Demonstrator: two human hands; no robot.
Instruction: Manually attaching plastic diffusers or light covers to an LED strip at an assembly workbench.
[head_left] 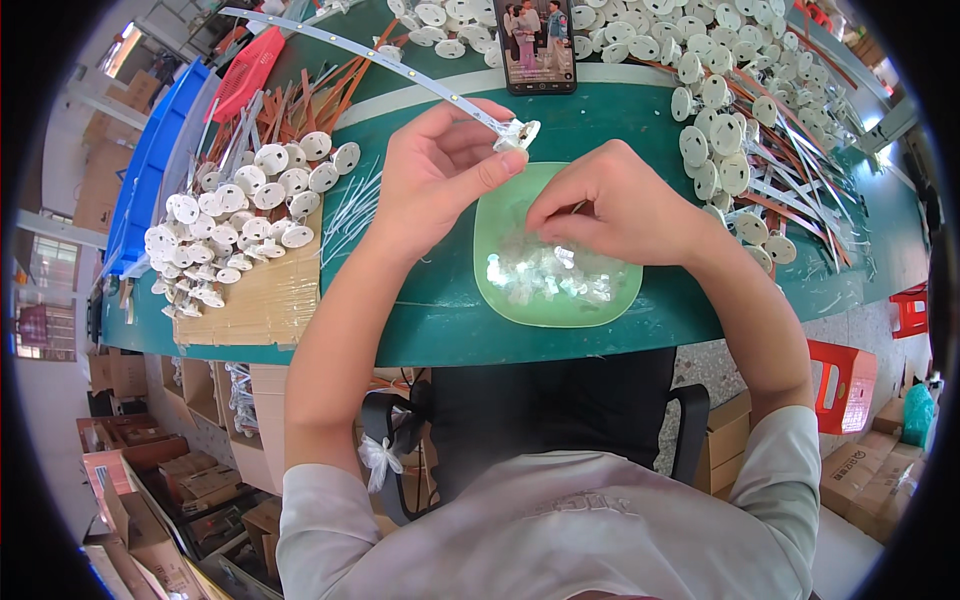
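Observation:
My left hand (430,165) is closed on a white round disc (518,134), pinching it between thumb and fingers. From the disc a thin strip with small yellowish LEDs (400,68) runs up and away to the far left. My right hand (625,200) is low over a light green tray (500,200), its thumb and fingertips pressed together. Anything between those fingertips is too small or hidden to make out. Shiny clear little pieces (550,275) lie heaped in the tray, just below the right fingertips.
Piles of white discs with strips lie at left on cardboard (265,312) and at right (730,165) on the green table (420,320). Thin white strands (350,215) lie beside the left forearm. A phone (537,50) stands beyond the tray. A blue bin (150,175) edges the left.

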